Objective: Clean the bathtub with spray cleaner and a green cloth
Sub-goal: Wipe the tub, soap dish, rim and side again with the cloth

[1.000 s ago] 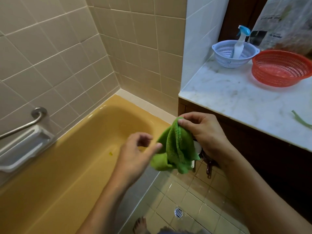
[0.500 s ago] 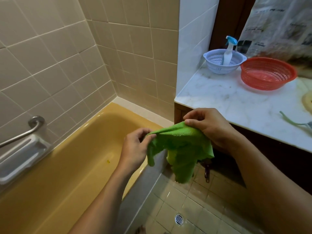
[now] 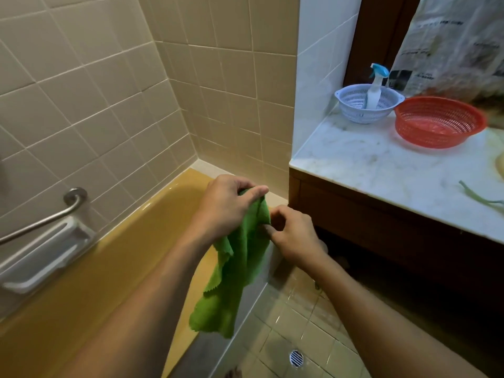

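Note:
The green cloth (image 3: 237, 271) hangs lengthwise over the near rim of the yellow bathtub (image 3: 109, 268). My left hand (image 3: 226, 208) grips its top corner, fingers curled round the fabric. Close on the right, my right hand (image 3: 294, 233) pinches the cloth's upper right edge with thumb and curled fingers. The spray cleaner bottle (image 3: 375, 91), white with a blue trigger, stands in a pale blue colander (image 3: 351, 105) at the back of the marble counter (image 3: 368, 165), far from both hands.
A red plastic basket (image 3: 439, 124) sits beside the colander. A green strip (image 3: 474, 196) lies on the counter's right. A metal grab bar (image 3: 54, 214) and soap dish (image 3: 46, 252) are on the tiled wall left. A floor drain (image 3: 296, 358) lies below.
My left hand has taken the cloth's top and the cloth now hangs down from it. My right hand has shifted from the top to the side edge, and the hands are closer together.

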The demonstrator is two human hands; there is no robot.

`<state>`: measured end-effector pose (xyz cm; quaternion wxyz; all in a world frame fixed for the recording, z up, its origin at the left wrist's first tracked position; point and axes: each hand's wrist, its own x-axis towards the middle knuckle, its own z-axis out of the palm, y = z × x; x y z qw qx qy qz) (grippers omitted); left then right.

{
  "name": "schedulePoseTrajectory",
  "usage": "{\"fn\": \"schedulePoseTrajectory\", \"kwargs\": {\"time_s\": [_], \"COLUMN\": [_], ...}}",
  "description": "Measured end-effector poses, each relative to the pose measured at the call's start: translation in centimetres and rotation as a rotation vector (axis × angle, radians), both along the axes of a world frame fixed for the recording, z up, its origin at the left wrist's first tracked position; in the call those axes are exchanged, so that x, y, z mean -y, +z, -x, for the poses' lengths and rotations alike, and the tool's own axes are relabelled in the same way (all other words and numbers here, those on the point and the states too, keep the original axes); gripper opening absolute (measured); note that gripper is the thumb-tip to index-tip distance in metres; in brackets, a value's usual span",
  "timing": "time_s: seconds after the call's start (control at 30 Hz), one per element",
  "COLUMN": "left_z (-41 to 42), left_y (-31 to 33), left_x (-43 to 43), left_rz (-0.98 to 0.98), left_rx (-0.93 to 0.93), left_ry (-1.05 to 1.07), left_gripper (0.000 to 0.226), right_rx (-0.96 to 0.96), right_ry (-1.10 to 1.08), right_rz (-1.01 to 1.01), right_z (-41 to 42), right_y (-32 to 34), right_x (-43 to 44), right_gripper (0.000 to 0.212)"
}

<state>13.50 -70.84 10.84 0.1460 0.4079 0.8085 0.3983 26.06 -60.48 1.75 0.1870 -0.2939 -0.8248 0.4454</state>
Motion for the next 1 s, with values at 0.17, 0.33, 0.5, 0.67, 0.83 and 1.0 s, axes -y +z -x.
{"fn": "schedulePoseTrajectory", "kwargs": {"time_s": [0.17, 0.33, 0.5, 0.67, 0.83, 1.0], "left_z": [1.8, 3.0, 3.5, 4.1, 6.8, 9.2], "left_y": [2.4, 2.5, 2.4, 3.4, 3.9, 3.9], "left_x": [3.3, 5.7, 7.2, 9.4, 11.9, 13.4], "left_rz": [0.037, 0.017, -0.005, 0.059, 0.417, 0.473], "left_rx": [0.009, -0.026, -0.049, -0.158, -0.403, -0.548], "left_ry": [0.033, 0.076, 0.089, 0.058, -0.112, -0.189], "left_gripper": [0.019, 0.022, 0.017, 0.012, 0.020, 0.015], "right_rx": [-0.150, -0.221, -0.134, 0.147, 0.275, 0.196], "right_ry": [-0.070, 0.072, 0.135, 0.153, 0.126, 0.091], "right_rz": [0.018, 0.142, -0.064, -0.220, -0.271, -0.270], "right_z": [1.2, 1.2, 0.4, -1.4, -4.3, -5.7], "right_y": [0.4, 2.1, 2.7, 1.8, 1.4, 3.0], "right_x": [0.9, 0.8, -0.1, -3.4, -6.6, -8.8], "right_gripper": [0.016, 0.014, 0.017, 0.021, 0.025, 0.025]}}
